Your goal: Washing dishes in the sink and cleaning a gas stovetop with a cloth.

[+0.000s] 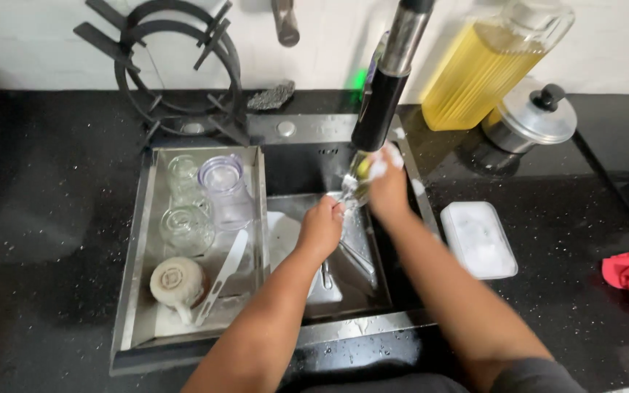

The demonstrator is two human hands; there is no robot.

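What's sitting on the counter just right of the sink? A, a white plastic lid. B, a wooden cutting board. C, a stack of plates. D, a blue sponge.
A: a white, rounded-rectangle plastic lid lies flat on the black counter beside the sink's right rim.

Faucet (387, 80) low over hands

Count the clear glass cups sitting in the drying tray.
3: one at the tray's back left, a larger one beside it, one in front. Others may be hidden.
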